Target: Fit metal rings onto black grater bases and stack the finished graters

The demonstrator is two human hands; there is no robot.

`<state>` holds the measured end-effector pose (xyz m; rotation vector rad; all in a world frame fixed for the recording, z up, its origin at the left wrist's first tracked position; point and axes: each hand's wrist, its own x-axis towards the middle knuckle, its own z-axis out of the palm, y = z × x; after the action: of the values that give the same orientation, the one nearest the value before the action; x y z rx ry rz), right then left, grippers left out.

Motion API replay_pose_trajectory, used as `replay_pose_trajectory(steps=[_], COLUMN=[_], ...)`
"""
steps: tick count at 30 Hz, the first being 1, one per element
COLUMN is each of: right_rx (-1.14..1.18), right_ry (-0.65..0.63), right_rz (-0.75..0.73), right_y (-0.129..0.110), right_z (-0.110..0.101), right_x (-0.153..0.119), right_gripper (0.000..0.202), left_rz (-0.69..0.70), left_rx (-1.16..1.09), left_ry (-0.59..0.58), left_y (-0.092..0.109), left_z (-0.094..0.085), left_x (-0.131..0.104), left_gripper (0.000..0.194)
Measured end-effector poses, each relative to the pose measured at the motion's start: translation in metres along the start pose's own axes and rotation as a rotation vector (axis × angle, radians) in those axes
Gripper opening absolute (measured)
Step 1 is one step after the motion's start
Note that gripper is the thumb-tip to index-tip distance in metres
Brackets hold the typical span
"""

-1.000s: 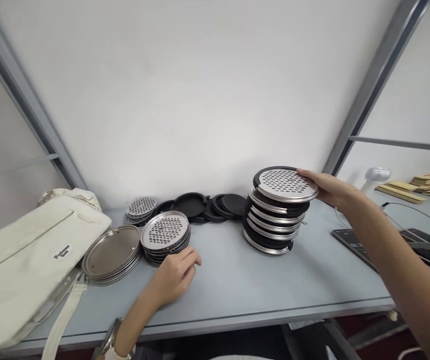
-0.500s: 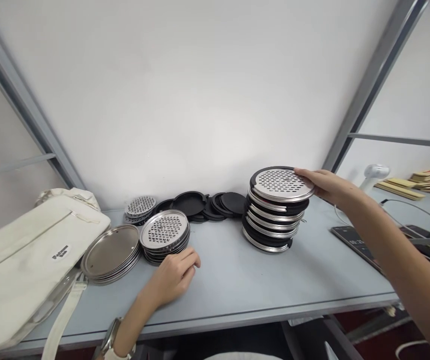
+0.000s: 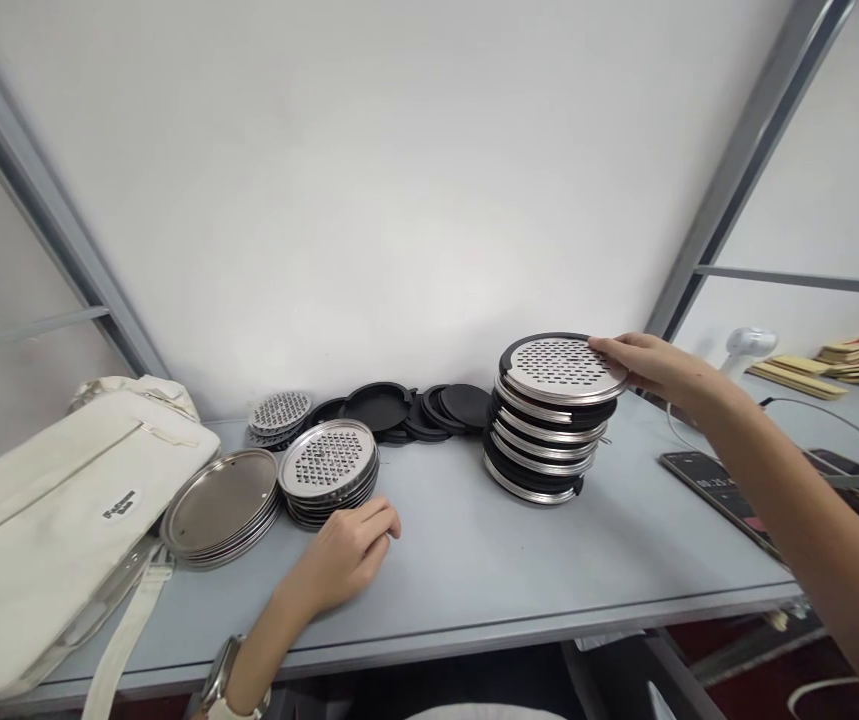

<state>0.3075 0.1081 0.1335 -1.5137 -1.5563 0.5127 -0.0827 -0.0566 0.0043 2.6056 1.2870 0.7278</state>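
At the right of the table rises a tall stack of black rings and silver metal rims (image 3: pixel 545 460). On its top lies a round grater plate (image 3: pixel 564 367) set in a black ring, slightly tilted. My right hand (image 3: pixel 639 362) grips this plate by its right rim, its fingertips partly hidden behind the edge. My left hand (image 3: pixel 354 550) rests on the table, fingers loosely bent and a little apart, with nothing visible in it. Just behind it stands a shorter stack of metal-rimmed grater plates (image 3: pixel 330 460). Left of that is a pile of plain metal discs (image 3: pixel 223 500).
Along the wall lie black round trays and lids (image 3: pixel 378 408) and small grater discs (image 3: pixel 280 411). A cream bag (image 3: pixel 76 520) covers the table's left end, its strap hanging over the front. To the right are a phone (image 3: pixel 710 490), a white handheld device (image 3: pixel 751 345) and yellowish strips (image 3: pixel 800 375).
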Motion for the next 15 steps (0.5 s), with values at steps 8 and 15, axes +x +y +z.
replay_pose_trajectory(steps=[8,15], right_rx=[-0.258,-0.262], right_ry=[-0.02,0.038], right_rz=[0.09,0.031], right_y=[-0.009,0.006], right_z=[-0.002,0.0], right_x=[-0.008,-0.003], right_gripper=[0.035,0.03], left_rz=[0.004,-0.003], left_rx=[0.001,0.007], left_ry=[0.004,-0.012], left_y=[0.001,0.0], left_z=[-0.001,0.0], left_x=[0.0,0.0], left_gripper=[0.024,0.024])
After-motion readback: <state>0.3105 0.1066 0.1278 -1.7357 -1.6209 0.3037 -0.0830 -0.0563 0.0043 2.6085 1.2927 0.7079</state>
